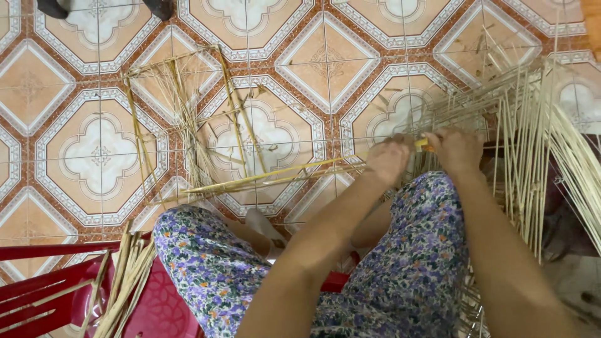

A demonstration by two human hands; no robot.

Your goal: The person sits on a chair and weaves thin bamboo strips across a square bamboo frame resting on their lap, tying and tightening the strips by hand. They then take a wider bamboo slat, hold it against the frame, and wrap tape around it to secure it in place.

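My left hand (388, 159) and my right hand (457, 149) are close together, both gripping a long yellow bamboo strip (275, 178) that runs left across the floor. The strip's end sits between my hands at the edge of a half-woven frame of pale bamboo slats (532, 131) spreading to the right. My knees in purple floral cloth (413, 250) lie below my arms.
Loose bamboo strips and scraps (188, 119) lie scattered on the patterned orange and white tile floor (81, 156). A red plastic stool (44, 294) holds a bundle of strips (128, 275) at bottom left. Dark shoes (156, 7) show at the top edge.
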